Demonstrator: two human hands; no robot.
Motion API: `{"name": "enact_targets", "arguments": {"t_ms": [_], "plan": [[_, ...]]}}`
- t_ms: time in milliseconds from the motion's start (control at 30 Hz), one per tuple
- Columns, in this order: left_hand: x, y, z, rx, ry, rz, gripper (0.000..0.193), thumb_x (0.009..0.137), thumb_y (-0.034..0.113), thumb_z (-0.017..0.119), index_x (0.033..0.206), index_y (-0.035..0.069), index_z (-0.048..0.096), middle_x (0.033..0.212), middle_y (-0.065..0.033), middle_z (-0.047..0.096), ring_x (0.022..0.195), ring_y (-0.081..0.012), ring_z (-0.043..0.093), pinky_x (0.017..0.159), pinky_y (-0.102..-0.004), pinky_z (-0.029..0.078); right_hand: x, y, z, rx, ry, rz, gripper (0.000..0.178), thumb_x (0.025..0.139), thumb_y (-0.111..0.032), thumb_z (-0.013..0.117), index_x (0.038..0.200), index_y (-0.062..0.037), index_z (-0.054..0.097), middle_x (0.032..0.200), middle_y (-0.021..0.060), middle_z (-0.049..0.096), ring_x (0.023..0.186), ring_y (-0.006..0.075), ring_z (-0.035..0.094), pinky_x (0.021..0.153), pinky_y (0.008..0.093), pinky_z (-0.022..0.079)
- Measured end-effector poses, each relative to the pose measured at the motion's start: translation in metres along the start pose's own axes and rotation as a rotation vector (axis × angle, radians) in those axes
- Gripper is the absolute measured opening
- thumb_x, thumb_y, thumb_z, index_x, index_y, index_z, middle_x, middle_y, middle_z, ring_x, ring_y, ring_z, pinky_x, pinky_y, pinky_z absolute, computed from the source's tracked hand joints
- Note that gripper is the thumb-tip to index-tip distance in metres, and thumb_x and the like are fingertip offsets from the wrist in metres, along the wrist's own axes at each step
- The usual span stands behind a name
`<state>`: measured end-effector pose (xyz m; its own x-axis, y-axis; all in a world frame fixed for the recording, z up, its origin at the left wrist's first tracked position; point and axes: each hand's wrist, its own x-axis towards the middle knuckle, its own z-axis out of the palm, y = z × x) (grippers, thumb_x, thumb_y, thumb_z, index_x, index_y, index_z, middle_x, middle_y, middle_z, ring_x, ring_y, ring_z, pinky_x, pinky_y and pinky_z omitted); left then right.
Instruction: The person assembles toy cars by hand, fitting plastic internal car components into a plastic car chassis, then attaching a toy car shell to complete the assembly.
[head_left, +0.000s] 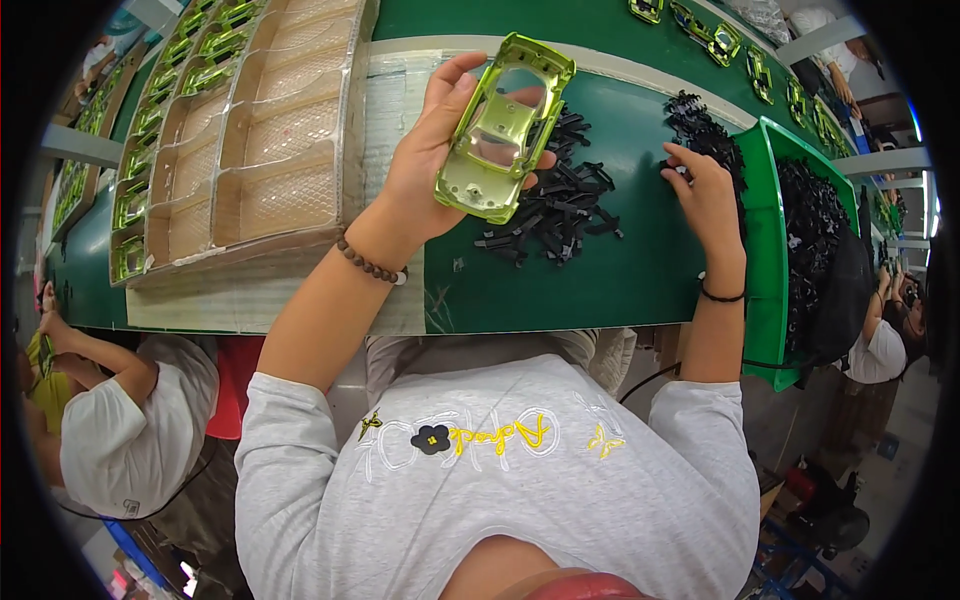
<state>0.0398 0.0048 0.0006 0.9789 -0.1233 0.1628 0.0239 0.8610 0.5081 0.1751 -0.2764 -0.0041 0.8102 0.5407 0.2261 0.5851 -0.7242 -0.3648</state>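
- Green car shell (507,121): our left hand (425,165) is clasping it, top centre.
- Our right hand (706,192) is half-curling by black parts (702,122), upper right; whether it's holding anything, we cannot tell.

A green-topped counter (640,285) fills the middle, a pale rail (620,68) dividing it from a parallel green surface (550,22). Pale posts (822,40) stand at both sides; light tubes (935,216) glow far right. A red chair-like panel (232,390) shows lower left.
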Motion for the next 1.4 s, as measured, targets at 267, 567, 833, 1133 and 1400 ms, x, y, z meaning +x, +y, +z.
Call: {"name": "enact_targets", "arguments": {"t_ms": [267,567,833,1133,1400], "plan": [[-0.004,0.015,0.000,-0.175,-0.058,-0.096,0.095,0.078,0.076,0.037,0.126,-0.007,0.042,0.122,-0.0221,0.050,0.085,-0.0322,0.062,0.063,-0.0290,0.055,-0.003,0.016,0.003,-0.237,0.136,-0.147,0.019,0.076,-0.001,0.059,0.093,-0.0060,0.066,0.085,0.0113,0.065,0.082,0.0283,0.059,0.074,0.0366,0.047],[-0.005,0.015,0.011,0.264,0.060,-0.012,0.071,0.086,0.064,0.041,0.119,0.002,0.046,0.111,-0.0104,0.059,0.065,-0.0073,0.054,0.047,-0.0183,0.045,0.005,-0.086,-0.037,0.155,0.358,-0.500,0.020,0.069,0.004,0.063,0.087,-0.0038,0.066,0.084,0.0086,0.065,0.086,0.0264,0.061,0.078,0.0351,0.048],[-0.002,0.009,0.022,0.387,0.308,-0.125,0.064,0.084,0.064,0.039,0.096,0.003,0.056,0.076,-0.0044,0.058,0.052,-0.0096,0.053,0.039,-0.0190,0.043,0.010,-0.157,-0.019,-0.140,0.207,-0.890,0.030,0.060,-0.004,0.062,0.089,-0.0065,0.067,0.084,0.0033,0.065,0.080,0.0209,0.058,0.071,0.0327,0.045],[-0.007,0.012,0.018,0.469,0.206,-0.202,0.064,0.088,0.060,0.030,0.101,0.005,0.059,0.075,-0.0012,0.062,0.059,-0.0073,0.052,0.045,-0.0207,0.040,0.016,-0.151,0.000,-0.053,0.379,-0.959,0.024,0.062,-0.007,0.063,0.085,-0.0098,0.068,0.088,-0.0016,0.068,0.077,0.0169,0.055,0.073,0.0289,0.040],[-0.007,0.007,0.012,0.717,0.166,-0.029,0.032,0.090,0.028,0.051,0.107,0.002,0.055,0.099,-0.0050,0.060,0.091,-0.0106,0.057,0.078,-0.0244,0.045,0.020,-0.145,0.010,-0.077,0.387,-0.965,0.018,0.064,-0.009,0.065,0.082,-0.0123,0.064,0.084,-0.0046,0.066,0.077,0.0143,0.054,0.073,0.0280,0.037]]}}
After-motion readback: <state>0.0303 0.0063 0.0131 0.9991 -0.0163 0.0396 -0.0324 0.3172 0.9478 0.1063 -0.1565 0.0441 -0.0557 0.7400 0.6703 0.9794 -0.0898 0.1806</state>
